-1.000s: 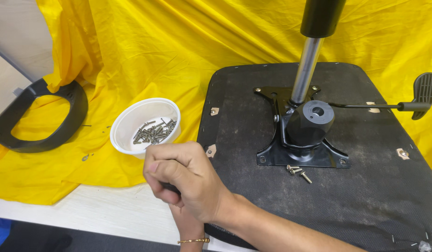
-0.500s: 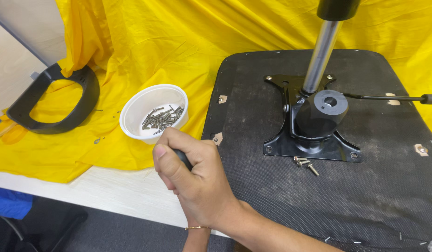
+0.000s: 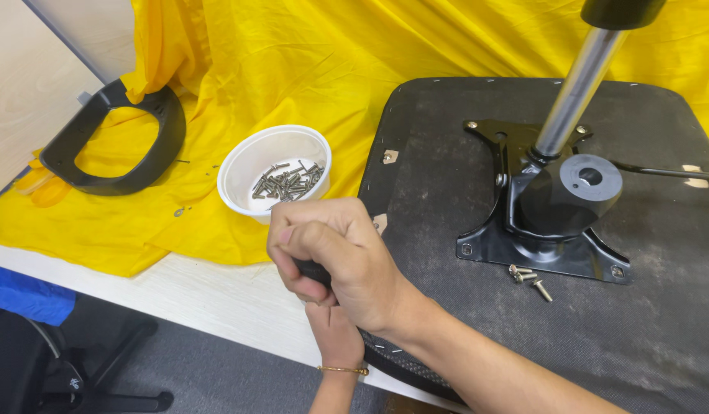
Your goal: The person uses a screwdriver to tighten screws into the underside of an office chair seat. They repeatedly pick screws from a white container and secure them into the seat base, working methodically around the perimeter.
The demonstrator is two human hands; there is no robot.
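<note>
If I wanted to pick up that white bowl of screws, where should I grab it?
Probably by the rim of the white bowl, coming from above on its left side. It sits upright and open on the yellow cloth, its left is free, and the right hand crowds its near edge.

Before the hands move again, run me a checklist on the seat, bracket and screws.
1. Screw supply: white bowl holds many screws: ok.
2. Loose screws lie beside the black bracket on the seat underside: ok.
3. Bracket corner holes filled: cannot tell.
4. Right hand closed around something dark: cannot tell what.
5. Left hand mostly hidden below it: cannot tell.
6. Black armrest lies apart on yellow cloth: ok.
</note>
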